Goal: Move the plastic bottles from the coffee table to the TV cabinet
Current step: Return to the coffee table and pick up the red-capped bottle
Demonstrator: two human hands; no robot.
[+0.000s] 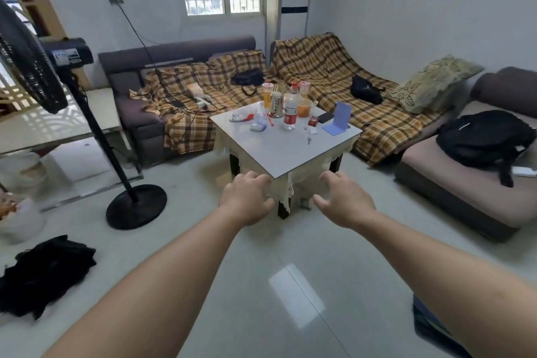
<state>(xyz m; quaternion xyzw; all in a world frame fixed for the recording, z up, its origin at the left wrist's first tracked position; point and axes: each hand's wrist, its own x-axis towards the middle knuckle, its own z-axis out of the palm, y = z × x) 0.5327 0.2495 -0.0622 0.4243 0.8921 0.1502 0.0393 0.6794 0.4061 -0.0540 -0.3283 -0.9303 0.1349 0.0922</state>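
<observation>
A clear plastic bottle point(291, 109) with a red cap and red label stands upright near the far side of the white coffee table point(290, 151). Behind it stand two cups of orange drink point(267, 94) and a metal canister point(277, 104). An orange bowl point(304, 107) sits to the bottle's right. My left hand point(247, 199) and my right hand point(343, 200) are stretched out over the floor just short of the table's near corner, fingers apart and holding nothing. The TV cabinet is out of view.
A black standing fan point(96, 131) stands on the floor at left, with a glass table point(58, 131) behind it. Sofas with plaid covers wrap the table's far and right sides, bearing black bags and a backpack point(485, 136). Dark clothing point(43, 273) lies on the floor at lower left.
</observation>
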